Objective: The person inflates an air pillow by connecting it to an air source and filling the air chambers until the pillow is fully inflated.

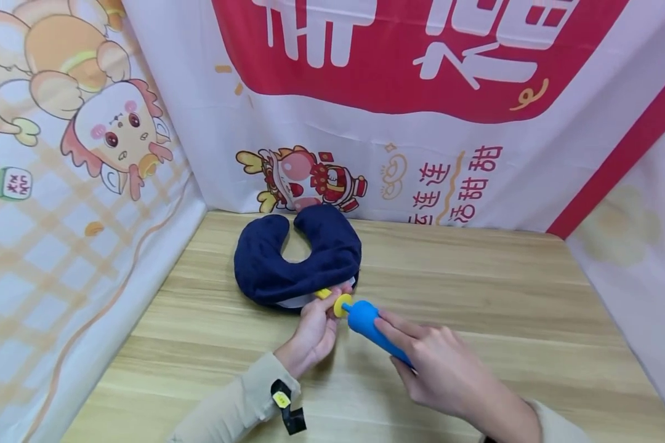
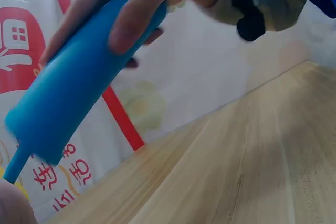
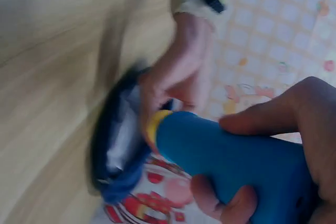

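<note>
A navy U-shaped neck pillow point(image 1: 332, 243) lies on the table, its slit on the near side showing a white inner part point(image 1: 298, 301). My left hand point(image 1: 313, 337) pinches the yellow nozzle point(image 1: 342, 304) of a blue hand air pump right at that slit; the nozzle's tip is hidden by the fingers and cover. My right hand point(image 1: 449, 363) grips the thick blue barrel of the pump point(image 1: 366, 321), which slants down toward the pillow. Fingers and thumb wrap around the barrel point(image 3: 226, 156) in the right wrist view. A thin blue rod point(image 2: 18, 161) joins barrel and nozzle.
The wood-grain table point(image 1: 476, 277) extends to the right of the pillow. A printed cloth point(image 1: 388, 166) hangs right behind the pillow, and patterned cloth walls point(image 1: 88, 258) stand at both sides. A black strap point(image 1: 294, 418) dangles from the left sleeve.
</note>
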`<state>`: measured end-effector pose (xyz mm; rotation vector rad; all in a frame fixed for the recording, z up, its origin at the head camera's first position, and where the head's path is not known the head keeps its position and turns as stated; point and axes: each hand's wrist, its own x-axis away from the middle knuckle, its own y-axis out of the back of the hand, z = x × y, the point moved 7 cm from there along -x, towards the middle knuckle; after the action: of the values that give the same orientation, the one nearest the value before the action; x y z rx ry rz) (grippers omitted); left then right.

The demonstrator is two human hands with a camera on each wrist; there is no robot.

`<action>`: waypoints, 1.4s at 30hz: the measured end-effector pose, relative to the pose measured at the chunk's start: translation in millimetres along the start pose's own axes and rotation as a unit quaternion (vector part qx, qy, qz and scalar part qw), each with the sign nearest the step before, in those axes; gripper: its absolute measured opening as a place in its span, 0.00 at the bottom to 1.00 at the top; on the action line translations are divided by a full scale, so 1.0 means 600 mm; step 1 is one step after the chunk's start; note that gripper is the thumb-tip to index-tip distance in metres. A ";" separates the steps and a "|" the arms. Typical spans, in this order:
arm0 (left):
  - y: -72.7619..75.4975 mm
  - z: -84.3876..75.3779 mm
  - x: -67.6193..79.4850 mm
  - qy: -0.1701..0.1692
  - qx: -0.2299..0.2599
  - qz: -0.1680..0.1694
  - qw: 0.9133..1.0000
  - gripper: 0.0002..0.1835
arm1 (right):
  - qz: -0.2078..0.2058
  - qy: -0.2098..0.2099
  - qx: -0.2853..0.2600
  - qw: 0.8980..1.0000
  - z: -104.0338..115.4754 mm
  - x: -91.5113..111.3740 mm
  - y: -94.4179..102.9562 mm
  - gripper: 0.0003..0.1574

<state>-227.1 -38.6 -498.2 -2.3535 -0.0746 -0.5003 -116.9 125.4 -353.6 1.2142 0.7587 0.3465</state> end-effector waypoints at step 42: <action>-0.005 -0.006 -0.022 0.003 -0.030 0.009 1.000 0.17 | -0.004 -0.001 -0.032 0.999 -0.021 0.033 -0.012 0.45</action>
<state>-241.2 -37.9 -498.7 -2.4088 -0.0367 -0.5073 -112.3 144.0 -369.1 1.1508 0.7451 0.3604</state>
